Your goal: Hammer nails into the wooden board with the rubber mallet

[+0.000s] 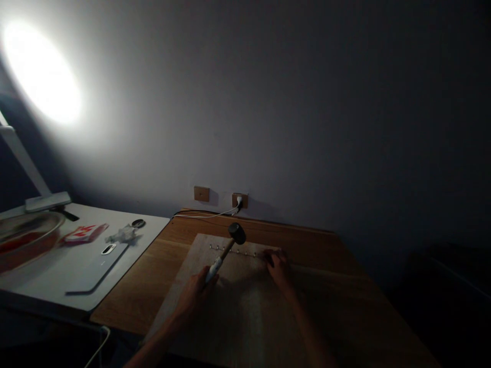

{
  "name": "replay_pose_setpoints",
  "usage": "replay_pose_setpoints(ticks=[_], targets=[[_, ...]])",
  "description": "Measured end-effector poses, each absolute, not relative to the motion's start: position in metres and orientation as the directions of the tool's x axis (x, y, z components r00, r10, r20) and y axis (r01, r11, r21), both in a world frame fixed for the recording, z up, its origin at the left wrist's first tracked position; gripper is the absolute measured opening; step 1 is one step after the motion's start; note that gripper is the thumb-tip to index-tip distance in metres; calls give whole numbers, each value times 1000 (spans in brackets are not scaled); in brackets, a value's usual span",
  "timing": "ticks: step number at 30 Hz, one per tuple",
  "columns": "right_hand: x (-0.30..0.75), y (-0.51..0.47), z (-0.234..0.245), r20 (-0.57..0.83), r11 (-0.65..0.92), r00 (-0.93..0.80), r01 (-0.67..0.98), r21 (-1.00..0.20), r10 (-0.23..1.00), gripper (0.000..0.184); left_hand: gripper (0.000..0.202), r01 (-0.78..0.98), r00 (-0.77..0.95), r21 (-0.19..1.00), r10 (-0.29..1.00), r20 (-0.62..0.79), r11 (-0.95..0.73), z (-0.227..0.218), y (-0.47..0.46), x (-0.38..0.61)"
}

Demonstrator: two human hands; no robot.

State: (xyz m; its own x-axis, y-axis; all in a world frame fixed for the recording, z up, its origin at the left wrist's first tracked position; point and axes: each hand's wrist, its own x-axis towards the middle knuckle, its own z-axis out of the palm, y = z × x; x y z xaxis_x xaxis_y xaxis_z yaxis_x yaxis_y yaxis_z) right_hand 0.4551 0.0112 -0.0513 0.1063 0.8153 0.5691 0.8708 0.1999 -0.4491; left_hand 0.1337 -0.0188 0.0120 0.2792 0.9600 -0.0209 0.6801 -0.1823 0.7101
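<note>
My left hand (198, 286) is wrapped round the light-coloured grip of a mallet (237, 233), its dark head raised over the board. Beneath lies a pale wooden board (238, 301). Along a line near its far edge stand several small shiny nails (238, 251), upright and spaced apart. At the right end of that row, my right hand (278, 266) is down on the board with its fingers drawn together. Shadow hides what those fingertips hold, if anything.
The board rests on a wooden table (161, 260) against the wall. A white table (42, 286) adjoins on the left, bearing a grey phone-like slab (95, 268), a red-and-white packet (86, 233), crumpled plastic (125, 234) and a large bowl (57, 222). Cables run to a wall socket (240, 200).
</note>
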Motion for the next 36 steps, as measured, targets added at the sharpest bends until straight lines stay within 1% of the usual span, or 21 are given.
replay_pose_setpoints(ticks=[5,11,18,23,29,36], targets=[[455,14,-55,584,176,147,871,-459,799,31,37,688,293,699,956,-21,-196,11,-16,134],[455,17,-59,580,144,182,870,-471,794,36,34,687,294,699,956,-17,-199,11,-17,134],[456,15,-54,580,164,169,864,-477,797,37,32,689,292,699,956,-27,-190,15,-19,135],[454,12,-54,587,205,130,859,-469,799,46,32,692,297,694,954,-24,-198,15,-19,135],[452,12,-56,564,115,171,893,-436,808,45,38,680,295,710,955,-34,-185,10,-16,135],[455,13,-57,512,94,191,872,-480,838,45,37,698,274,692,962,-18,-185,11,-20,134]])
